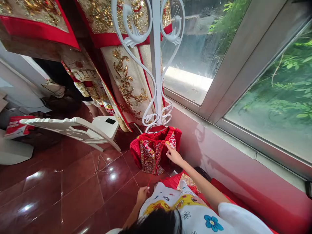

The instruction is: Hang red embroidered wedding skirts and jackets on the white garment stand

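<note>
barely distinct red cord [149,179] against garment [148,152]

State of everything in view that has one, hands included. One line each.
Left hand: closed on red cord
Red cord: stretched between jacket and left hand
Right hand: index finger extended at jacket front, grip unclear
Red jacket: hanging upright
White chair: standing upright
Wire hanger: lying on floor
Window: cannot tell if open or shut
</note>
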Tool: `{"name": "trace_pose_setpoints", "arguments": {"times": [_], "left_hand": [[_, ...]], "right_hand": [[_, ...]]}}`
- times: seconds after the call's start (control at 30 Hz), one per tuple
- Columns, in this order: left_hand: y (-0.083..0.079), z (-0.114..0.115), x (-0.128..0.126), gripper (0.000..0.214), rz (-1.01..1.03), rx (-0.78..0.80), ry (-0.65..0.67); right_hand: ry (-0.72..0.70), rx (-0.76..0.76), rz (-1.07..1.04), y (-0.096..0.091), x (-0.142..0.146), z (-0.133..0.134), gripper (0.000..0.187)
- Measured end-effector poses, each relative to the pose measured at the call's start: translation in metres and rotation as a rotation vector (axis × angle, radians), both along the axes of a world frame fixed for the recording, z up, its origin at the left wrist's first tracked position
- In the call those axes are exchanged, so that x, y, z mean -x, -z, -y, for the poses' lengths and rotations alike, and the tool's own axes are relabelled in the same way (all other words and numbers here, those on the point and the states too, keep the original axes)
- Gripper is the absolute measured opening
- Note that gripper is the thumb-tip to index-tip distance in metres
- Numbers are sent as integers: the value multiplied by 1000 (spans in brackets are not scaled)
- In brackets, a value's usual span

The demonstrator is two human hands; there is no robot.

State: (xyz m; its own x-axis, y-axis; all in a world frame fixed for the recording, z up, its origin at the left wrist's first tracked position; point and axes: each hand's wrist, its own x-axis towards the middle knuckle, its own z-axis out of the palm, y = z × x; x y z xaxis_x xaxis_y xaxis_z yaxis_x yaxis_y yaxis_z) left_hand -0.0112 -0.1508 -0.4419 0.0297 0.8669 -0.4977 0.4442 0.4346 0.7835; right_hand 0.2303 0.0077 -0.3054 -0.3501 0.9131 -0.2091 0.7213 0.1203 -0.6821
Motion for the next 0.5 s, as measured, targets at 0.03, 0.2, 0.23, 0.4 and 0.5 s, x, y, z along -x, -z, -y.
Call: {"name": "trace_pose_setpoints", "arguments": {"times": [0.03,0.2,0.23,0.4,0.5], "left_hand": [[1,8,9,45,-45,4,-11],[-10,-10,15,23,-199,-65,49],[-19,-24,10,29,-213,-98,65],[-87,-107,-31,49,-324,-588,214],[-113,-141,-52,58,-514,-810,322]], "right_hand": [[-16,-48,60,-5,6,-14,69],[-82,-94,439,-7,27,-40,51],[-82,-79,468,-4,31,-34,47],[-102,-26,515,22,43,26,44],[-102,35,525,38,29,62,47]]}}
